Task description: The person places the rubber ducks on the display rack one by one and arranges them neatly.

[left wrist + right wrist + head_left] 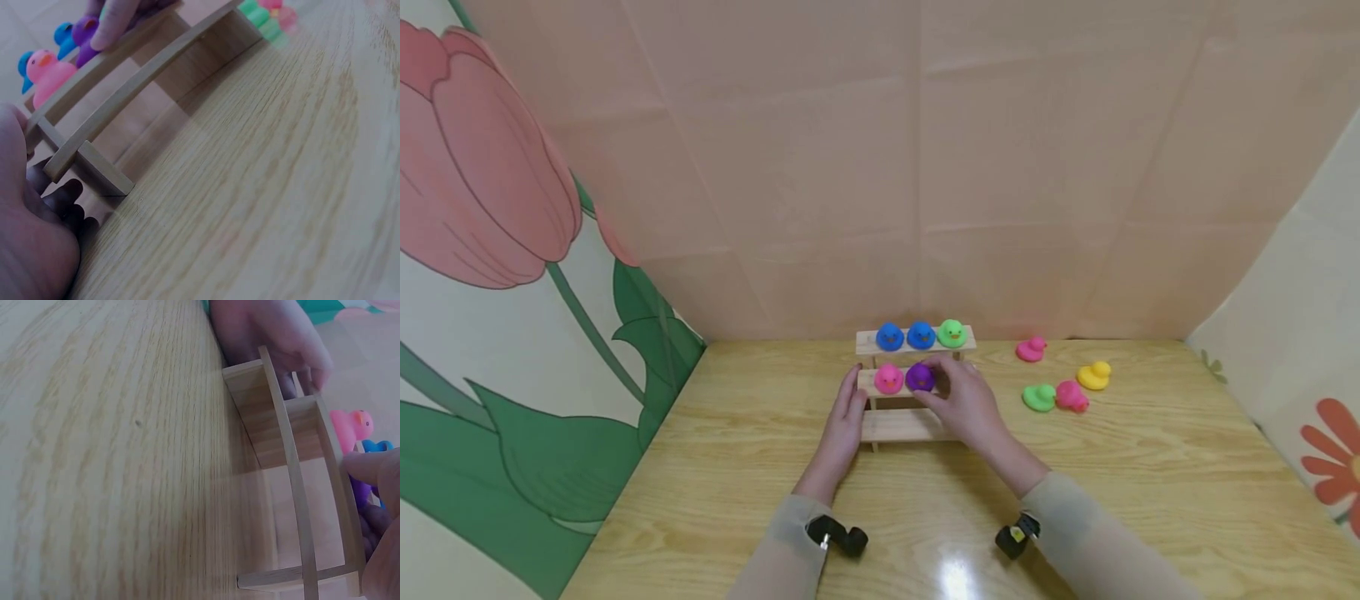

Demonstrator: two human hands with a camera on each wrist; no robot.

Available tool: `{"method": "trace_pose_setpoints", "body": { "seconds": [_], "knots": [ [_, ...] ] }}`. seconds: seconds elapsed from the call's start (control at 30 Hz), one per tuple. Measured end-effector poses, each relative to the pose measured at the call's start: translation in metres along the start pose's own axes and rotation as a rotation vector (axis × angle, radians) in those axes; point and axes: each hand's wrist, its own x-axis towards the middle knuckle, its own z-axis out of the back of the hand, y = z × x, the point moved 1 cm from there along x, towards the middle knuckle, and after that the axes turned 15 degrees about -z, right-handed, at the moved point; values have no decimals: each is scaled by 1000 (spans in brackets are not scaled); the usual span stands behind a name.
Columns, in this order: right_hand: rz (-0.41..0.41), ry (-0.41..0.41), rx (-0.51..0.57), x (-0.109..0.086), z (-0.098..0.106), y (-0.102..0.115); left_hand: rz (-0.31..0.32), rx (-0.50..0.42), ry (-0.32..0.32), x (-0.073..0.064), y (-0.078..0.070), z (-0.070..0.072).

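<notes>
A small three-tier wooden display rack [901, 426] stands on the table. My left hand [847, 417] holds its left end; in the left wrist view the fingers [65, 197] reach around the side support. My right hand [962, 400] pinches a purple rubber duck [919, 377] at the middle tier, thumb in front. Directly left of it sits a pink duck [889, 379]. Along the top tier are two blue ducks [890, 337] and a green duck [952, 333], facing forward. The bottom tier shows bare wood.
On the table to the right lie a magenta duck [1031, 349], a yellow duck [1094, 376], a green duck [1039, 397] and another magenta duck [1072, 397] tipped over. A pinkish cloth backdrop [917, 167] hangs behind the table [760, 467], with flower-printed panels at both sides.
</notes>
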Motion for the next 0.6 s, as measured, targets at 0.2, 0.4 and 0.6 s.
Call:
{"method": "trace_pose_setpoints", "body": {
  "seconds": [0.2,0.4,0.6],
  "knots": [
    [8,-1,-6,-1,-1,1,-4,0,2,0,0,1],
    [27,-7,-18,-2,0,1,-2,2,-2,0,1,0],
    [28,-8,-31,-1,0,0,-1,6,1,-1,1,0]
  ]
}}
